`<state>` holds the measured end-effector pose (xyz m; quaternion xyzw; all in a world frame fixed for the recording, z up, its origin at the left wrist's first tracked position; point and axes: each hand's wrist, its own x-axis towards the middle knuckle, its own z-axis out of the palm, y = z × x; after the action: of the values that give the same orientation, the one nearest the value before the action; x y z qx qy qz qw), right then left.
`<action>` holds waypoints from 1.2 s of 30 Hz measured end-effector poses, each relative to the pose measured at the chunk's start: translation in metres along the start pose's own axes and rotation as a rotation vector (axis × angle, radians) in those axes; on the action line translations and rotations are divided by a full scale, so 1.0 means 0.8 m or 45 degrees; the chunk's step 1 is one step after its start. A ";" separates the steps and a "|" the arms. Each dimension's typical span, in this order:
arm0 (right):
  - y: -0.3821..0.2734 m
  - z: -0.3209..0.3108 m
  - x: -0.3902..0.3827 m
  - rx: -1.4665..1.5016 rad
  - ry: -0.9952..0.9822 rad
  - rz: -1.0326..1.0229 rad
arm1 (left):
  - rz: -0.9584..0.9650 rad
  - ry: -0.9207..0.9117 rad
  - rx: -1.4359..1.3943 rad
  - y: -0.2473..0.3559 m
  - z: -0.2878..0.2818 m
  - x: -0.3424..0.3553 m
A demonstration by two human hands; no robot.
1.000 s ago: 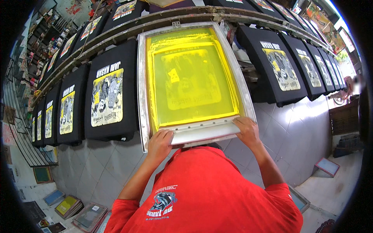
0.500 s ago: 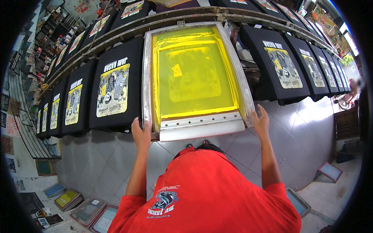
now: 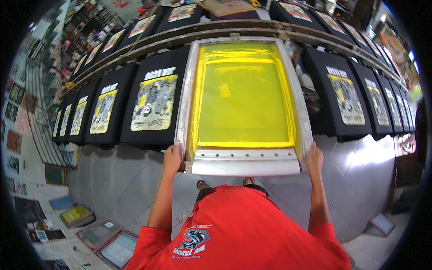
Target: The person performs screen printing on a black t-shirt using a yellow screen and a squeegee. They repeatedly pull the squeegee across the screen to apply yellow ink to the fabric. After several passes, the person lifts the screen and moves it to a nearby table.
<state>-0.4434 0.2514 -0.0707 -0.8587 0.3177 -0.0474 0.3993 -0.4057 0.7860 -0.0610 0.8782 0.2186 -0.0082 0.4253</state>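
Observation:
A silk-screen printing frame [image 3: 183, 103] with yellow-green mesh is in front of me, over the row of shirts. Its metal border is pale and worn, and bright yellow ink lines the mesh edges. Across its near end lies a silver squeegee-like bar [image 3: 246, 167] with a row of screws. My left hand [image 3: 172, 158] is closed on the frame's near left corner. At the near right corner my right hand [image 3: 314, 158] grips the other side, its fingers partly hidden. Left of the frame, a black shirt [image 3: 130, 137] with a yellow-and-grey print lies flat on its board.
More printed black shirts [image 3: 344, 130] continue along the rack on both sides. A wooden rail [image 3: 310, 39] runs behind the frame, with another shirt row beyond. Grey tiled floor [image 3: 121, 180] is underfoot. Stacked screens [image 3: 77, 215] stand at the lower left.
My hands have closed on the frame's sides, where the fingers were looser before. The design seen through the mesh has faded from sight. The whole view has shifted, putting the frame lower and further right.

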 end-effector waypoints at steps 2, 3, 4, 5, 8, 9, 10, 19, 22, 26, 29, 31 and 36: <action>-0.017 0.012 -0.033 -0.055 0.044 -0.077 | 0.077 0.102 -0.025 -0.027 -0.023 -0.001; -0.027 0.023 -0.049 -0.066 0.038 -0.110 | 0.101 0.146 -0.043 -0.041 -0.039 0.000; -0.034 0.035 -0.064 -0.080 0.042 -0.127 | 0.092 0.159 -0.071 -0.056 -0.054 0.004; -0.046 0.053 -0.079 -0.073 0.033 -0.135 | 0.085 0.168 -0.096 -0.072 -0.075 0.010; -0.069 0.119 -0.125 -0.081 0.072 -0.211 | 0.094 0.175 -0.118 -0.117 -0.145 0.036; -0.088 0.140 -0.145 -0.001 0.043 -0.209 | 0.026 0.178 -0.089 -0.134 -0.173 0.044; -0.120 0.168 -0.172 0.083 0.021 -0.196 | -0.034 0.172 -0.050 -0.153 -0.203 0.058; -0.275 0.332 -0.315 0.007 -0.083 -0.106 | -0.082 0.246 -0.129 -0.298 -0.401 0.160; -0.286 0.369 -0.329 0.042 -0.019 -0.121 | -0.080 0.224 -0.083 -0.319 -0.422 0.186; -0.288 0.386 -0.330 0.076 0.010 -0.139 | -0.013 0.151 -0.019 -0.309 -0.424 0.215; -0.285 0.390 -0.322 0.050 0.000 -0.137 | -0.001 0.107 0.039 -0.301 -0.431 0.226; -0.292 0.393 -0.318 0.035 0.006 -0.131 | 0.026 0.141 0.024 -0.316 -0.429 0.241; -0.320 0.385 -0.314 0.024 0.023 -0.103 | 0.027 0.131 0.073 -0.284 -0.424 0.240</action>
<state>-0.4099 0.7222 -0.0526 -0.8666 0.2858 -0.0743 0.4023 -0.3792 1.2360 -0.0522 0.8916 0.2305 0.0353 0.3881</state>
